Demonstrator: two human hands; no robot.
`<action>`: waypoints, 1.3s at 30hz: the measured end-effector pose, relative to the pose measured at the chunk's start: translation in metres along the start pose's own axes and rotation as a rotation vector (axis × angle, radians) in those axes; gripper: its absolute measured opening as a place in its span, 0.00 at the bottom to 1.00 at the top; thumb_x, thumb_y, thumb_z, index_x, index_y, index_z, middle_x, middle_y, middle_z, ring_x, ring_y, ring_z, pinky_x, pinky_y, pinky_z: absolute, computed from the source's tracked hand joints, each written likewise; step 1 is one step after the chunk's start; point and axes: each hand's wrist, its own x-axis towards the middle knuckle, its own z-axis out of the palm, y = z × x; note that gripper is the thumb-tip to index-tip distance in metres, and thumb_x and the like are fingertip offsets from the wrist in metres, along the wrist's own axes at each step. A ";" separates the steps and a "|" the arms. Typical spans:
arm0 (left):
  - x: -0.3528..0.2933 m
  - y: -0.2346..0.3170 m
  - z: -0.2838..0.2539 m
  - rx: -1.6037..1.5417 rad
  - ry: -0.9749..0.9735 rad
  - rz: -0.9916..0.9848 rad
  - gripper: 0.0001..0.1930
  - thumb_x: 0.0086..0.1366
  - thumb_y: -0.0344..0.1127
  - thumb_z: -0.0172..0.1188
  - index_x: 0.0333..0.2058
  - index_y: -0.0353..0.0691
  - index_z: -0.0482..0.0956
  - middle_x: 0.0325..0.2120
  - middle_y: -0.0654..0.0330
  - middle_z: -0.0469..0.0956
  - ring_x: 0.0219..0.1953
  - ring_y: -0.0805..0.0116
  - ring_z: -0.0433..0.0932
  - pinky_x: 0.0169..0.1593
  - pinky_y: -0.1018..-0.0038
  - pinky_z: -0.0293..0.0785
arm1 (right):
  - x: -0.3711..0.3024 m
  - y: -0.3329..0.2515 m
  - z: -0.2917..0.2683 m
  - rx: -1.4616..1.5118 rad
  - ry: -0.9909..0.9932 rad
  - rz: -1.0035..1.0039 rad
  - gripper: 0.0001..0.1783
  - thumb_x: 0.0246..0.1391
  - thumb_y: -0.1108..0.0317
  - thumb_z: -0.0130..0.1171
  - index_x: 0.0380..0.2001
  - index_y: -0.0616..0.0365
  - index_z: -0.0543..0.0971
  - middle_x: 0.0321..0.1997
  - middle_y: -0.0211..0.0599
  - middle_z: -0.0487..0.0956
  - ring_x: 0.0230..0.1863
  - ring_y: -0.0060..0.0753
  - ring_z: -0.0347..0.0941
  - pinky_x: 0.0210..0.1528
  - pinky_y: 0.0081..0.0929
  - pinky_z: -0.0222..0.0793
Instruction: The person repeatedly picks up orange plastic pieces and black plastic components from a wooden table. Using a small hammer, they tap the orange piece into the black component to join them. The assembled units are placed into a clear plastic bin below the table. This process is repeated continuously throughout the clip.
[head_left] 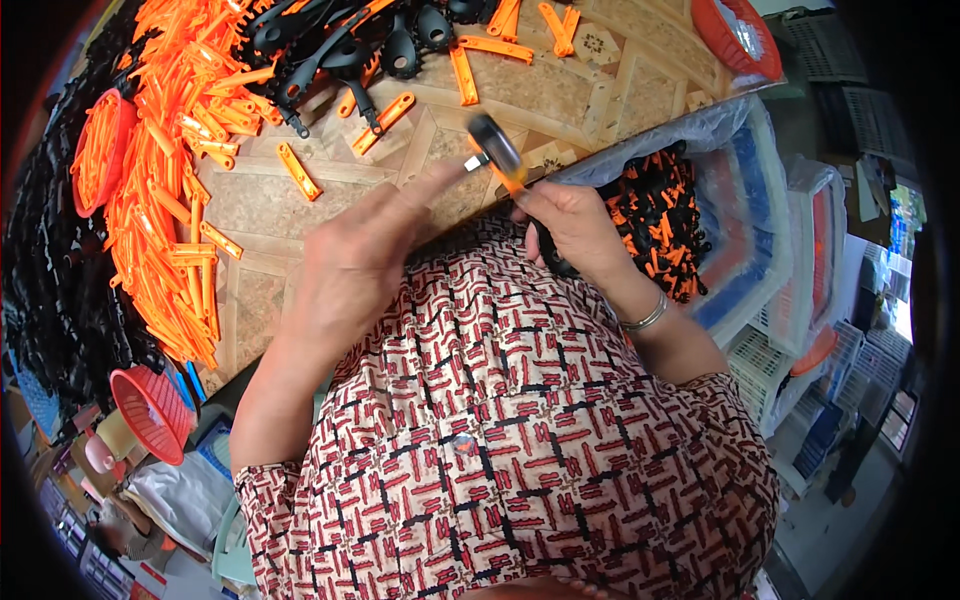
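At the table (262, 250), the right hand (582, 228) pinched an orange-black piece (500, 152), the left hand (352, 258) too blurred to tell. Joined-looking pieces (660, 215) lay binned; orange parts (165, 225) remained.

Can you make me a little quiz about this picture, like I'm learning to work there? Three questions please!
1. What colour are the strips heaped on the left side of the table?
A) blue
B) orange
C) green

2. True or false: the right grip is holding a black-and-orange piece.

3. Which half of the picture, left or right, shows the bin with black and orange bits inside?

Key:
1. B
2. True
3. Right
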 end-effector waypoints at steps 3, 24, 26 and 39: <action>-0.002 0.000 0.005 0.317 -0.221 -0.111 0.29 0.63 0.14 0.55 0.62 0.45 0.75 0.43 0.54 0.84 0.32 0.66 0.80 0.37 0.70 0.77 | 0.002 0.004 -0.001 -0.021 -0.038 -0.010 0.17 0.70 0.59 0.53 0.37 0.65 0.81 0.16 0.33 0.78 0.15 0.21 0.72 0.21 0.18 0.68; -0.003 -0.001 0.014 0.417 0.074 0.155 0.30 0.55 0.18 0.63 0.56 0.52 0.83 0.25 0.58 0.75 0.24 0.62 0.75 0.29 0.70 0.73 | 0.004 0.002 -0.009 0.070 -0.134 0.074 0.14 0.68 0.63 0.57 0.38 0.65 0.81 0.20 0.33 0.80 0.19 0.22 0.74 0.23 0.19 0.71; 0.001 -0.005 0.008 0.169 0.186 0.130 0.27 0.61 0.18 0.62 0.58 0.48 0.81 0.25 0.66 0.75 0.23 0.72 0.73 0.29 0.75 0.71 | 0.000 -0.009 -0.022 0.116 -0.124 0.112 0.14 0.67 0.64 0.57 0.37 0.66 0.82 0.20 0.32 0.80 0.19 0.20 0.73 0.22 0.18 0.68; -0.010 -0.043 -0.017 -0.643 0.517 -0.452 0.21 0.73 0.33 0.58 0.63 0.38 0.73 0.30 0.72 0.75 0.26 0.87 0.68 0.27 0.88 0.62 | 0.031 -0.080 -0.091 -0.968 0.408 -0.628 0.14 0.59 0.59 0.60 0.36 0.60 0.81 0.34 0.45 0.81 0.39 0.48 0.78 0.40 0.40 0.72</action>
